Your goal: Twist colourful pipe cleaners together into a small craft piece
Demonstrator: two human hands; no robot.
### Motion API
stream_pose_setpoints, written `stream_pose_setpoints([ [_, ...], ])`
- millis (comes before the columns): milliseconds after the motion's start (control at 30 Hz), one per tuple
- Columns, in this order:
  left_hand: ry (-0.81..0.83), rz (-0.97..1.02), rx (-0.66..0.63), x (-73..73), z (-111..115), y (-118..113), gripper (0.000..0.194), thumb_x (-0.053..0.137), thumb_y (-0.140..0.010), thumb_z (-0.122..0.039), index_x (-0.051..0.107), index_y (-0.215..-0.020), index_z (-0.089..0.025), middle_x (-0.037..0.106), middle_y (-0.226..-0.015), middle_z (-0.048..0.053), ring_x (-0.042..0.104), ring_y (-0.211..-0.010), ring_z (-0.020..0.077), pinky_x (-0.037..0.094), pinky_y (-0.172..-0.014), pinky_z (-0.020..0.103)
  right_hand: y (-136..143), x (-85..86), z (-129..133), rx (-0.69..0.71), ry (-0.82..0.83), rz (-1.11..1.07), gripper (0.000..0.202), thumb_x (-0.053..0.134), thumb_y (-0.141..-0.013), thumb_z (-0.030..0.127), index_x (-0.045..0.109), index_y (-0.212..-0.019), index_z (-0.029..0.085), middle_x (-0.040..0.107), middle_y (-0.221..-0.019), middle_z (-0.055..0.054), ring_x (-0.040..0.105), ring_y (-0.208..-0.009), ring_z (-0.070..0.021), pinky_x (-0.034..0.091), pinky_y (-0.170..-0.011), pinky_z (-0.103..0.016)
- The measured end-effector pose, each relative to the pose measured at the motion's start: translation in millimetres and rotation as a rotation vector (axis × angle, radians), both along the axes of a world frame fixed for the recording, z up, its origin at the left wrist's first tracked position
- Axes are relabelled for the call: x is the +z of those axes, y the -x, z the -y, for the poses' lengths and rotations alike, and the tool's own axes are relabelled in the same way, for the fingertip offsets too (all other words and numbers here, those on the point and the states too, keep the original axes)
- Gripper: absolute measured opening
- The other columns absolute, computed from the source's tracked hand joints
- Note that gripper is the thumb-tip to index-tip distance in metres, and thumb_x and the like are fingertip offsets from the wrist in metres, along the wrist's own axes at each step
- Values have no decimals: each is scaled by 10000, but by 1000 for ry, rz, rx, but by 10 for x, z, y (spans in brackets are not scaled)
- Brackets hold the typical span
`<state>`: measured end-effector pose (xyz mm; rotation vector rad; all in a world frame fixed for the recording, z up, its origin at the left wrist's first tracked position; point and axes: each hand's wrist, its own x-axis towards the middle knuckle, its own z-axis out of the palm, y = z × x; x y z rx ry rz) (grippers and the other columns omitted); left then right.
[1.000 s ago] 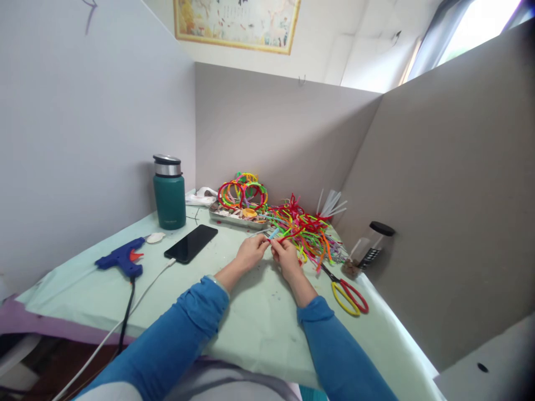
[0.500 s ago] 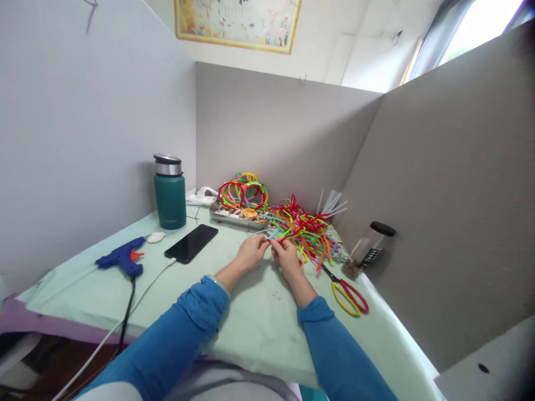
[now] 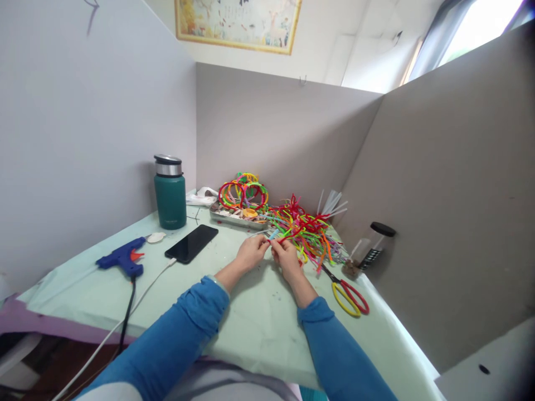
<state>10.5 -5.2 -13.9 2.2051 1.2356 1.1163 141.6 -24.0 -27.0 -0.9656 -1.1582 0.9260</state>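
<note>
Close together over the middle of the table, my left hand [image 3: 252, 252] and my right hand [image 3: 287, 258] both have their fingertips pinched. Between them is a red pipe cleaner [image 3: 284, 239], whose near end is mostly covered by the fingers. A light blue strip [image 3: 274, 234] shows just beyond the fingertips; whether I hold it too is unclear. Directly behind my right hand spreads a tangled pile of coloured pipe cleaners [image 3: 311, 227]. Scissors [image 3: 350, 298] with one red and one yellow handle lie to the right of that hand, their blades partly under the pile.
A metal tray [image 3: 238, 222] holds small pieces, with pipe-cleaner rings [image 3: 244, 192] on top. On the left are a green bottle [image 3: 170, 200], a phone [image 3: 192, 243] on a white cable, and a blue glue gun [image 3: 123, 256]. A black-lidded jar [image 3: 370, 249] and clear sticks [image 3: 332, 203] are at right.
</note>
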Motion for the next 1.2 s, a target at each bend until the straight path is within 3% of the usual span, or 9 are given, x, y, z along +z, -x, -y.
stream_pose_setpoints([
  [1200,-46,-79,17,10,6,25,253,445,-837,-329,645,-795,-181,621,-685,5,496,-618,120,312,-579,218,-1,11,22,30,69,66,338,628,-679,500,533,-680,175,460,-478,55,319,-355,-57,193,-353,-208],
])
